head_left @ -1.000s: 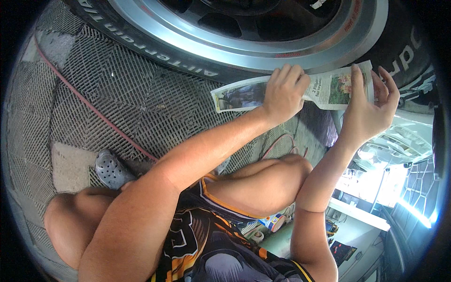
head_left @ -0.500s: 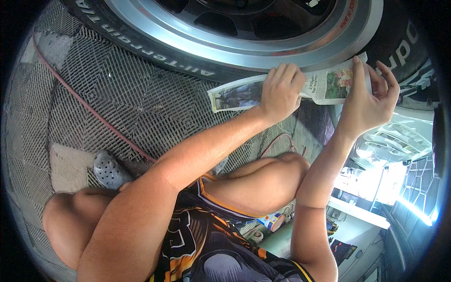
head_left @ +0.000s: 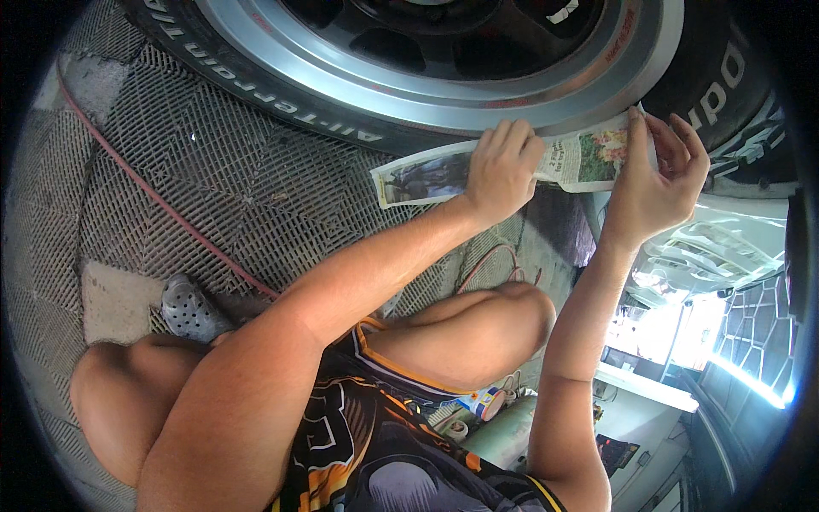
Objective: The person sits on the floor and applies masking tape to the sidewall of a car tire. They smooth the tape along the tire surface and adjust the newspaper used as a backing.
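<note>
A folded strip of newspaper (head_left: pixel 431 177) lies along the lower edge of a large wheel, where the silver rim lip (head_left: pixel 478 109) meets the black tire (head_left: pixel 328 128). My left hand (head_left: pixel 503 171) is closed over the middle of the strip, knuckles up. Farther right, my right hand (head_left: pixel 661 183) grips the strip's other end between thumb and fingers, close against the rim edge. Its thumb tip touches the paper near the lip, with the fingers bent behind. Whether the paper is tucked under the rim cannot be made out.
Grey grid tiles (head_left: pixel 247 200) cover the floor, and a red hose (head_left: pixel 162 203) runs across them. My grey clog (head_left: pixel 192 309) rests at left. Beside my knee are a green cylinder (head_left: pixel 503 439) and a small can (head_left: pixel 485 403). A white car body part (head_left: pixel 717 256) stands at right.
The view has shifted slightly, so the wheel and hands sit a little farther left. Both hands keep their hold on the newspaper at about the same place on the wheel.
</note>
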`<state>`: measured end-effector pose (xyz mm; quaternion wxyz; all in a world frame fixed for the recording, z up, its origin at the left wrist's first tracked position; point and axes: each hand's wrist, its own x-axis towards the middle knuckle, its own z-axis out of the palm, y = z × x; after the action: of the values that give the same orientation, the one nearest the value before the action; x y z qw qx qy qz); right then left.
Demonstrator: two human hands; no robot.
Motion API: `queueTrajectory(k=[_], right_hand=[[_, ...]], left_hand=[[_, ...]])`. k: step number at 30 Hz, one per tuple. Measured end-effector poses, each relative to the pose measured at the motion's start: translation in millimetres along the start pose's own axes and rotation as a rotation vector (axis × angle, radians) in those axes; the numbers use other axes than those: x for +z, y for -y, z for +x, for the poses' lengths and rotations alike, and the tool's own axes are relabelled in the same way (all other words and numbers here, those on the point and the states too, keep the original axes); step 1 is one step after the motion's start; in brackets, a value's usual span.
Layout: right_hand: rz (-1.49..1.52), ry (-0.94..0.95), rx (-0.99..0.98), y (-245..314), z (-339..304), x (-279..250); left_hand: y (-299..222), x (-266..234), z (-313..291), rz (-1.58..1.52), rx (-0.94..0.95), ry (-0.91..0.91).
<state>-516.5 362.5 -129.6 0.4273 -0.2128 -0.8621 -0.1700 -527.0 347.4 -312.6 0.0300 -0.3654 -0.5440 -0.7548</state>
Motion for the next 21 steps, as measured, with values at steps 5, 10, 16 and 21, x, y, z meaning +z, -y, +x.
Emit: queueTrajectory(k=[5, 10, 16, 21], right_hand=[[-0.015, -0.042, -0.048, -5.0, -1.6, 4.1], [-0.059, -0.086, -0.079, 1.2, -1.7, 8.3], [-0.013, -0.090, -0.043, -2.1, 0.4, 6.7], [0.038, -0.052, -0.106, -5.2, 0.2, 2.6]], left_hand=[[-1.3, 0.2, -1.6, -0.009, 0.007, 0.012], [-0.8, -0.1, -1.9, -0.009, 0.000, 0.015], [-0.7, 2.5, -2.4, -0.010, 0.000, 0.002], [-0.9, 3.4, -3.2, -0.015, -0.001, 0.002]])
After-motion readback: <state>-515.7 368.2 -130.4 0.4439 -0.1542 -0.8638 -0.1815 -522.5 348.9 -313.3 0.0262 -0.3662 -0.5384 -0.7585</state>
